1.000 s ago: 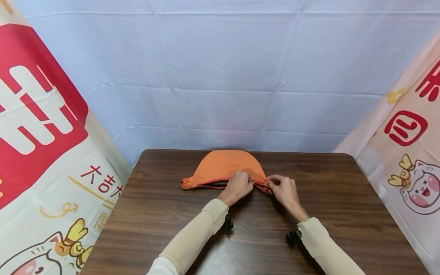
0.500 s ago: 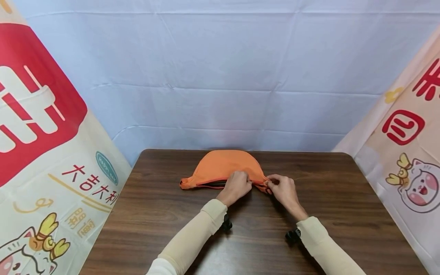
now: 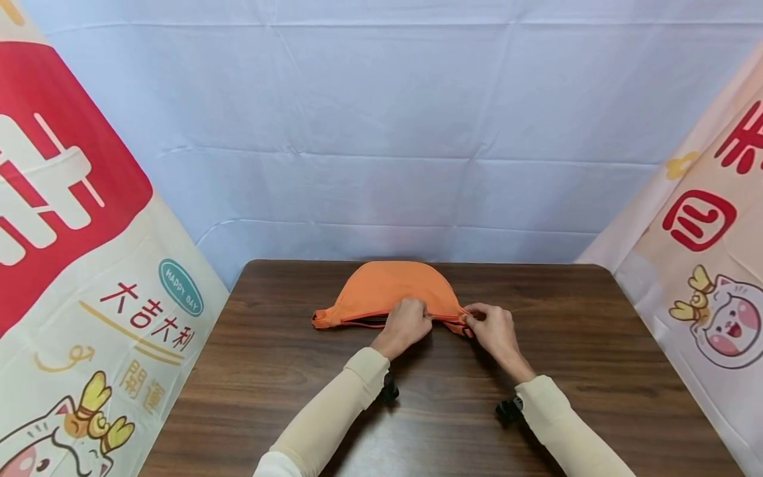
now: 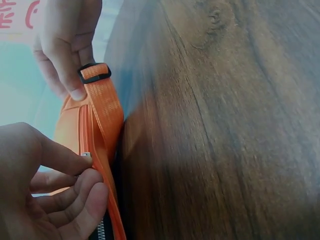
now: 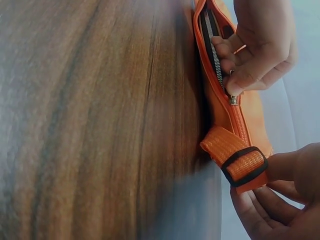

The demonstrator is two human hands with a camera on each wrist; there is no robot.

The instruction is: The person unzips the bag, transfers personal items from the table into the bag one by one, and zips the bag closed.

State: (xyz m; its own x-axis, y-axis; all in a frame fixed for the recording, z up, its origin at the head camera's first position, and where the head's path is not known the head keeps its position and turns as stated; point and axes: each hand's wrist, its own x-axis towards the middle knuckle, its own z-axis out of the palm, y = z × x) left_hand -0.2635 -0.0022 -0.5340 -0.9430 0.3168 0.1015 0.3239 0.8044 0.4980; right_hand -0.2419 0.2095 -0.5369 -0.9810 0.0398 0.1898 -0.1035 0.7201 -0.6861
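An orange waist bag (image 3: 393, 288) lies near the far edge of the table, its partly open zipper (image 5: 215, 57) facing the person. My left hand (image 3: 406, 326) pinches the metal zipper pull (image 5: 233, 100) between thumb and curled fingers. At the bag's right end my right hand (image 3: 493, 331) grips the corner beside the strap; its thumb and fingers show close up in the right wrist view. A black buckle (image 5: 245, 166) sits on the orange strap (image 4: 106, 107) there. Left of my left hand the zipper gapes, showing a dark inside; right of the pull its teeth are joined.
The brown wooden table (image 3: 268, 391) carries the bag. Behind it hangs a pale blue cloth (image 3: 381, 132). Printed cloths with red lettering flank it, one on the left (image 3: 137, 265) and one on the right (image 3: 673, 285). Each wrist bears a small black camera (image 3: 508, 411).
My left hand has slid a little to the left along the bag with the zipper pull, and the joined stretch is longer. My right hand stays at the bag's end.
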